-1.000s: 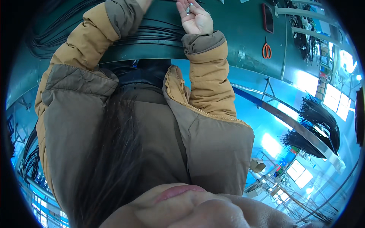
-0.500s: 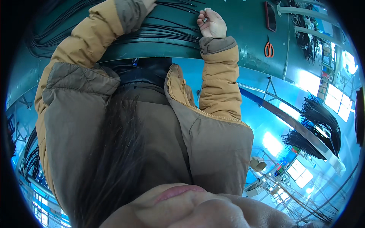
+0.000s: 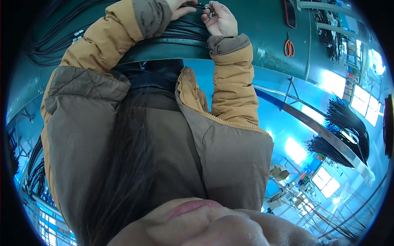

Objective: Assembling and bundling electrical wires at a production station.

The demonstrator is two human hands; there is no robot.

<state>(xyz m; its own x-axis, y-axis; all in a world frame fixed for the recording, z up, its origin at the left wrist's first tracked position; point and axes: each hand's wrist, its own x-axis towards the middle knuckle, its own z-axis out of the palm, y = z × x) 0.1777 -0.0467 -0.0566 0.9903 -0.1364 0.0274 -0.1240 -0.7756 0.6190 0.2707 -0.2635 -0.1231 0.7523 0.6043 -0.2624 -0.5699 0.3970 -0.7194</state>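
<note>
At the top of the view, my left hand (image 3: 179, 9) is closed around black cables (image 3: 198, 5) close to their ends. My right hand (image 3: 221, 21) meets it there, thumb and fingers pinched at the cable tips. A small light-coloured piece shows between the right fingers, too small to name. Below both hands, a bundle of long black cables (image 3: 180, 34) runs sideways along the green table (image 3: 262, 24) and loops round at the left. Small white pieces (image 3: 78, 34) sit on the cables beside my left sleeve.
Orange-handled scissors (image 3: 289, 47) lie on the table to the right, below a phone-like dark slab with a red edge (image 3: 289, 14). Metal rack bars (image 3: 328, 7) stand at the far right. Black cable bundles (image 3: 347, 127) hang over a rail (image 3: 316, 129) at the right.
My left hand has moved right and now holds cables beside the right hand. My right hand has shifted slightly left and up to the cable ends. White pieces at the left have come into view.
</note>
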